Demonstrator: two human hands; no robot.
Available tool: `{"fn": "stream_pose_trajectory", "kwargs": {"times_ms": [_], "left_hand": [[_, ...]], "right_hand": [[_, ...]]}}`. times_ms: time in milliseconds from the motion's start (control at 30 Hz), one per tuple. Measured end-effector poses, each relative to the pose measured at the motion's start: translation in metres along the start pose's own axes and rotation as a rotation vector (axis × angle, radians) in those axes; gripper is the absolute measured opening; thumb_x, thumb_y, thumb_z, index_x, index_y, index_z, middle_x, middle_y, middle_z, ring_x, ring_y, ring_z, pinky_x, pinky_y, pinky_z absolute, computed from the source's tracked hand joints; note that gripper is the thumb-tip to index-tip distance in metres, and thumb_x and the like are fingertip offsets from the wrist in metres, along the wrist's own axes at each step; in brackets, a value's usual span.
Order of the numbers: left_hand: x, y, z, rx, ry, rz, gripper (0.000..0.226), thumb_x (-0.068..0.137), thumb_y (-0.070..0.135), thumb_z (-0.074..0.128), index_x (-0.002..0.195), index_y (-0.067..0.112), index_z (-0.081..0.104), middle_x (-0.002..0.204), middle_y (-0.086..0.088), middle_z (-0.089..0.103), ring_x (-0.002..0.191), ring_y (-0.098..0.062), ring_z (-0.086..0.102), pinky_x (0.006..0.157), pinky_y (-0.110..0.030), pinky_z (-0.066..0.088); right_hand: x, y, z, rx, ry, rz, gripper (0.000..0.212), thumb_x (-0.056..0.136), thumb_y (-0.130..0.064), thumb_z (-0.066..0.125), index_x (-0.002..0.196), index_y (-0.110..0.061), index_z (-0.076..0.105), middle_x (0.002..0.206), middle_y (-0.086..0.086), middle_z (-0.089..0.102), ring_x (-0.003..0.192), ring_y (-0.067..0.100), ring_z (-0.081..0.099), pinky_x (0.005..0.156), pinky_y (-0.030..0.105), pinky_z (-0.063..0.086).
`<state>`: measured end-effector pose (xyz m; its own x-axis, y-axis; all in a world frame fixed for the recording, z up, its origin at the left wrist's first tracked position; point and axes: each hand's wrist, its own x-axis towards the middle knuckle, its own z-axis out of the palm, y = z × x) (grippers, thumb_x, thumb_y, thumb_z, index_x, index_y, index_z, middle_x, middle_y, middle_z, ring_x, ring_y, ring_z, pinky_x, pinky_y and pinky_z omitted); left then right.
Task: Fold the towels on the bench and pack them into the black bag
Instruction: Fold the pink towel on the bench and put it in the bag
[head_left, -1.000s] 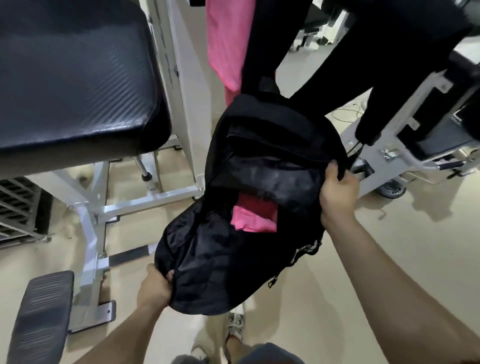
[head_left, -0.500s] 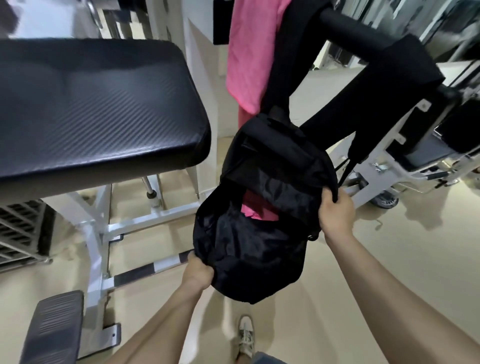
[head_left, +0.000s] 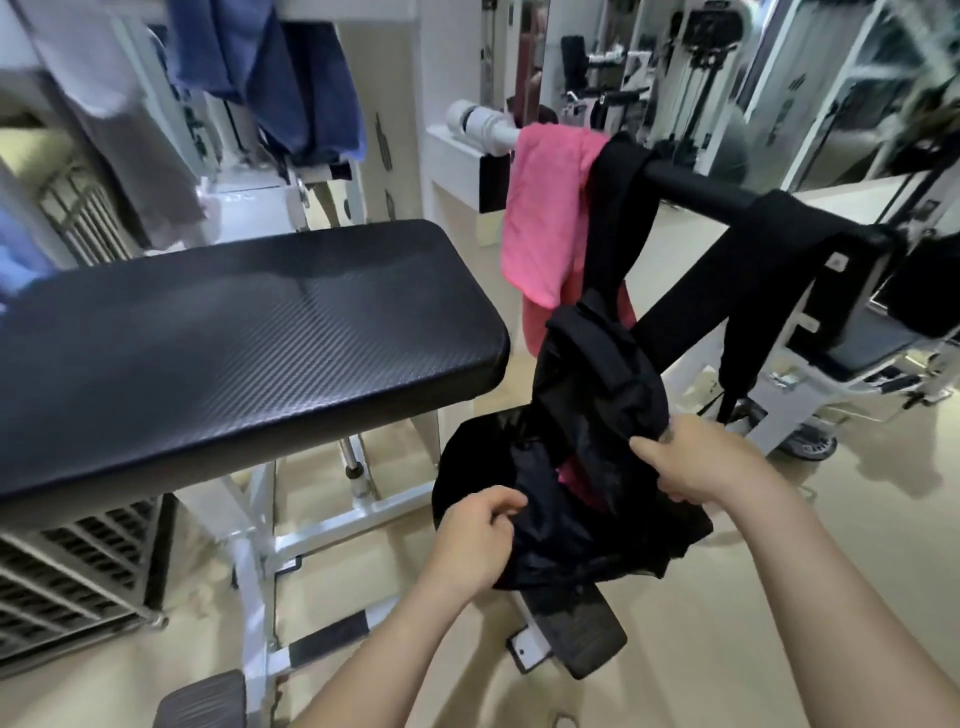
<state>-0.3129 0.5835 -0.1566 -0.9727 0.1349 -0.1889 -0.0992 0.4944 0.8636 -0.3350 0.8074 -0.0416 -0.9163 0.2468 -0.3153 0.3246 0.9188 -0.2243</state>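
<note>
The black bag (head_left: 592, 395) hangs by its straps from a black padded bar (head_left: 696, 189) to the right of the bench. My left hand (head_left: 480, 530) grips the bag's lower front flap. My right hand (head_left: 696, 462) grips the bag's right edge near the opening. A folded pink towel (head_left: 574, 475) shows inside the bag between my hands. Another pink towel (head_left: 550, 218) hangs over the bar beside the bag's strap. The black padded bench (head_left: 234, 332) lies to the left with nothing on its pad.
Blue cloths (head_left: 291, 73) and a grey cloth (head_left: 119, 130) hang on a frame behind the bench. The bench's white steel legs (head_left: 249, 545) and a black footplate (head_left: 582, 639) stand below the bag. Another white machine (head_left: 841, 374) is on the right. Beige floor lies around.
The view has tilted up, showing the bar and hanging cloths. My left hand has risen from the bag's bottom to its front flap; the opening has narrowed, showing less pink towel.
</note>
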Motion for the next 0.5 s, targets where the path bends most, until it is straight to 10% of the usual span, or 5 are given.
{"fn": "stream_pose_trajectory", "kwargs": {"times_ms": [267, 500], "left_hand": [[-0.024, 0.127, -0.079, -0.192, 0.177, 0.403, 0.041, 0.088, 0.000, 0.043, 0.079, 0.031, 0.069, 0.078, 0.006, 0.071, 0.063, -0.012, 0.067, 0.067, -0.028, 0.055], [0.035, 0.174, -0.114, -0.030, 0.275, 0.406, 0.036, 0.087, 0.006, 0.045, 0.092, 0.033, 0.067, 0.092, 0.015, 0.069, 0.085, -0.007, 0.063, 0.083, -0.032, 0.054]], "right_hand": [[-0.031, -0.086, -0.051, 0.694, 0.237, -0.379, 0.015, 0.091, -0.028, 0.055, 0.092, -0.027, 0.070, 0.090, -0.006, 0.073, 0.080, 0.013, 0.071, 0.078, 0.040, 0.060], [0.030, -0.132, -0.081, 0.871, 0.240, -0.349, 0.069, 0.084, -0.026, 0.055, 0.148, -0.027, 0.032, 0.148, 0.003, 0.041, 0.128, 0.022, 0.047, 0.104, 0.042, 0.043]]}}
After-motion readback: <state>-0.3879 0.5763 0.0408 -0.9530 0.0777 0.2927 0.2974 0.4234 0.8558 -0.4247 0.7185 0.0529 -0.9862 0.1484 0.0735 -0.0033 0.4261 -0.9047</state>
